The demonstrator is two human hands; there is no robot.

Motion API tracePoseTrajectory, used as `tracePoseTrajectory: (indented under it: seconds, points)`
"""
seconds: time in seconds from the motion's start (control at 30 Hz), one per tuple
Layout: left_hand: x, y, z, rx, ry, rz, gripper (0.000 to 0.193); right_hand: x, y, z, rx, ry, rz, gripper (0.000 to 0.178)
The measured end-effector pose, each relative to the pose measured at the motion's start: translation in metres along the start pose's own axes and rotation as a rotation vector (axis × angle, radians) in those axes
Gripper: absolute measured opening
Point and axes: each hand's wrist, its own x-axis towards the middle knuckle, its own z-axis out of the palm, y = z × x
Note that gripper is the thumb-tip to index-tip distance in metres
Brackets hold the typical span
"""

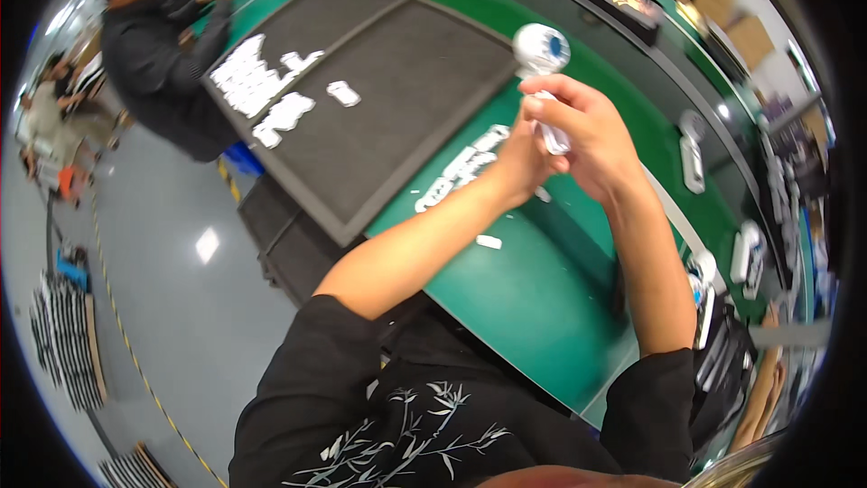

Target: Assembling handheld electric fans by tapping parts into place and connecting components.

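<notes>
A white handheld fan (542,47) with a round head and a blue centre is held up over the green worktable (515,280), its head pointing away from me. My right hand (591,131) is wrapped round its handle, thumb and forefinger near the neck. Lower on the same handle, my left hand (522,161) is closed, its fingers partly hidden behind the right hand. Just left of my hands, a row of small white plastic parts (461,170) lies on the table. One loose white piece (489,241) rests nearer to me.
A black, framed tray (433,73) with white parts (248,77) covers the table's left side. More fans (693,152) lie along the conveyor (722,208) on the right. A person in dark clothes (158,46) works at the far left; other people are farther off.
</notes>
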Motion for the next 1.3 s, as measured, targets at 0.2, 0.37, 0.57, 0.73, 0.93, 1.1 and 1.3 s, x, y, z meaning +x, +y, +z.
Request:
tracePoseTrajectory:
  seconds: [0.2,0.37,0.57,0.73,0.93,1.1,1.3]
  points:
    - [-0.021,0.007,0.048,0.198,0.132,-0.108,0.058,-0.085,0.052,-0.088,0.341,0.359,-0.032,0.026]
    - [-0.029,0.002,0.068,0.285,0.088,-0.210,0.059,-0.109,0.052,-0.098,0.290,0.347,-0.033,0.034]
    - [-0.032,-0.010,0.066,0.442,0.040,-0.164,0.065,-0.108,0.048,-0.073,0.259,0.455,-0.043,0.039]
    - [-0.032,-0.012,0.059,0.453,-0.041,-0.119,0.070,-0.109,0.059,-0.061,0.111,0.429,-0.299,0.044]
    - [-0.035,-0.009,0.070,0.608,-0.022,-0.006,0.074,-0.111,0.059,-0.047,-0.028,0.441,-0.299,0.049]
    - [-0.037,-0.019,0.061,0.697,-0.012,0.079,0.070,-0.106,0.072,-0.041,-0.625,0.573,-0.600,0.047]
    - [-0.028,-0.003,0.060,0.628,0.036,0.084,0.055,-0.103,0.070,-0.056,-0.971,0.739,-0.345,0.039]
